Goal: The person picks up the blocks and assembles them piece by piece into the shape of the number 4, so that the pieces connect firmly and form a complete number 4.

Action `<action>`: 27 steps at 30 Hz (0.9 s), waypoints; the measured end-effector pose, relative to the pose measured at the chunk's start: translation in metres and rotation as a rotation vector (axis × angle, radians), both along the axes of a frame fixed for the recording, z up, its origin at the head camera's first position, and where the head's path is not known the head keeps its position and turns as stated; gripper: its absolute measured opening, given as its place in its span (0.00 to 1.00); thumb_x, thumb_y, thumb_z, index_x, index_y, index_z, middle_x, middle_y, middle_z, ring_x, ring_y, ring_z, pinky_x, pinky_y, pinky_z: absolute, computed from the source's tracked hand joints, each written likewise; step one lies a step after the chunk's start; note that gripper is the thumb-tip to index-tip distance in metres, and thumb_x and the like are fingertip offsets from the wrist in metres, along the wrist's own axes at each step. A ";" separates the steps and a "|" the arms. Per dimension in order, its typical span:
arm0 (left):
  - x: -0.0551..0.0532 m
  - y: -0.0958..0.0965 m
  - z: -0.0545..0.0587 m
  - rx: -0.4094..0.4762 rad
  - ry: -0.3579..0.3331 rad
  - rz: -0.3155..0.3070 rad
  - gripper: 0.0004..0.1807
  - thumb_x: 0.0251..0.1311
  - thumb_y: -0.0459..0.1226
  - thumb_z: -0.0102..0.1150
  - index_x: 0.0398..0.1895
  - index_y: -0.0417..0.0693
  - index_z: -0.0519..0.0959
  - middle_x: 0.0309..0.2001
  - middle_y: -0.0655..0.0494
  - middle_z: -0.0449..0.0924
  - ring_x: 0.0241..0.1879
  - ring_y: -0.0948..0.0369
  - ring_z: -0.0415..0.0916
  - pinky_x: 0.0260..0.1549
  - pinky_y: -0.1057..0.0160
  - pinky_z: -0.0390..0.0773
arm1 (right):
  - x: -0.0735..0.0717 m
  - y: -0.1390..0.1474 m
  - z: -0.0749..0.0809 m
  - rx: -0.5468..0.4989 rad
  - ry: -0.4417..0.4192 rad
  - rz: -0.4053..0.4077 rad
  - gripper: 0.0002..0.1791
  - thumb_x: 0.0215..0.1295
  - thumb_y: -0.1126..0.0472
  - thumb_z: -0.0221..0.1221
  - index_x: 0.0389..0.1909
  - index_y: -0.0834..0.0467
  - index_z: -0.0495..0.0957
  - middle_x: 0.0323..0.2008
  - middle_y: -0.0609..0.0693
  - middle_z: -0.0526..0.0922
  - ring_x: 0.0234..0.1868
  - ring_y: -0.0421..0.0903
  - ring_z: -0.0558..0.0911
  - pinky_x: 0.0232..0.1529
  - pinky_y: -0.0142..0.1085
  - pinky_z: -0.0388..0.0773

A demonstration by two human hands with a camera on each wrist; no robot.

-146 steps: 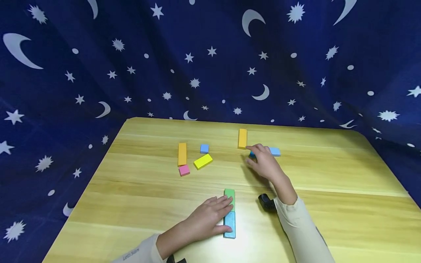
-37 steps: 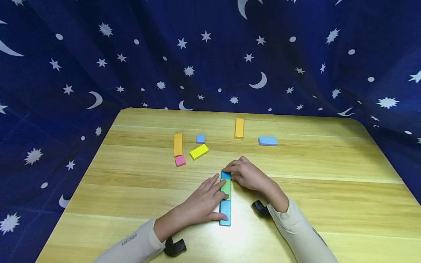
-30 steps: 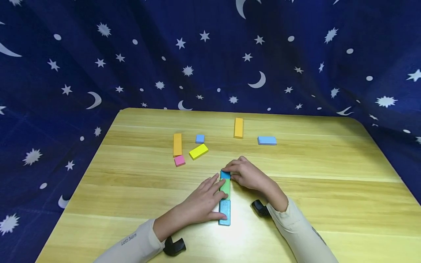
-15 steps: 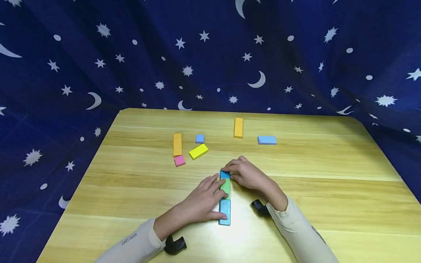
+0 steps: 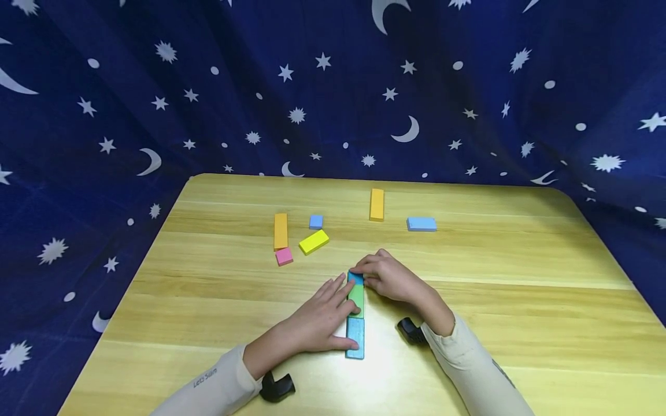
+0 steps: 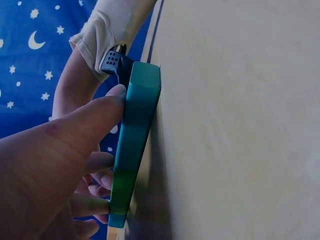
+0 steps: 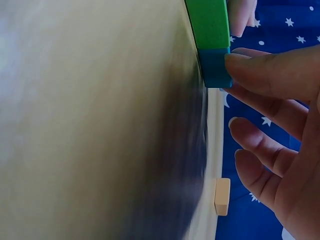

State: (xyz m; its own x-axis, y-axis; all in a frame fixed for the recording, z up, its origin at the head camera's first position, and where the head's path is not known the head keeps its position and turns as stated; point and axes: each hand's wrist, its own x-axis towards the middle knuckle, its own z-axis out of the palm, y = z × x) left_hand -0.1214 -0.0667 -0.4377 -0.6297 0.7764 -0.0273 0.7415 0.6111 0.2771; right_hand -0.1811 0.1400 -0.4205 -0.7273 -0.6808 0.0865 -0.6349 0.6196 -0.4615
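Three wooden blocks lie end to end in a row on the table: a teal block (image 5: 355,340) nearest, a green block (image 5: 356,296) in the middle, a short-looking blue block (image 5: 356,278) at the far end. My left hand (image 5: 317,320) spreads over the row from the left, thumb on the teal block and fingertips on the green and blue ones. From the right, my right hand (image 5: 392,277) pinches the blue block's far end between thumb and forefinger. In the right wrist view its thumb (image 7: 255,72) presses the blue block's side, while the other fingers hang free.
Farther back lie an orange block (image 5: 281,231), a pink block (image 5: 284,256) against it, a small blue block (image 5: 315,222) and a yellow block (image 5: 314,242). Another orange block (image 5: 377,205) and a light blue block (image 5: 421,224) lie back right. Behind the table (image 5: 520,260) hangs a starry curtain (image 5: 333,115).
My right hand has come from the back right to the row's far end, bringing the blue block from beside the light blue one. Lately only my left forefinger has shifted slightly towards it.
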 end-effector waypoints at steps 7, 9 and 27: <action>0.000 -0.002 -0.002 0.002 0.034 -0.014 0.33 0.51 0.65 0.49 0.51 0.53 0.69 0.68 0.39 0.52 0.70 0.48 0.47 0.66 0.50 0.52 | 0.000 -0.002 -0.003 -0.011 -0.010 0.003 0.15 0.58 0.69 0.57 0.47 0.60 0.79 0.45 0.51 0.82 0.41 0.46 0.72 0.42 0.38 0.69; 0.000 -0.002 -0.003 -0.001 0.028 -0.014 0.33 0.51 0.65 0.49 0.51 0.53 0.69 0.69 0.39 0.52 0.70 0.49 0.47 0.66 0.51 0.52 | -0.001 -0.001 -0.003 -0.010 -0.014 0.000 0.15 0.58 0.68 0.57 0.48 0.60 0.79 0.46 0.52 0.81 0.43 0.47 0.73 0.44 0.39 0.70; -0.001 -0.003 -0.004 -0.008 0.044 -0.033 0.33 0.53 0.65 0.47 0.52 0.53 0.68 0.69 0.39 0.51 0.70 0.48 0.47 0.67 0.51 0.51 | -0.045 0.064 -0.005 -0.018 0.062 -0.459 0.23 0.58 0.69 0.57 0.56 0.65 0.70 0.63 0.67 0.62 0.60 0.68 0.59 0.59 0.60 0.54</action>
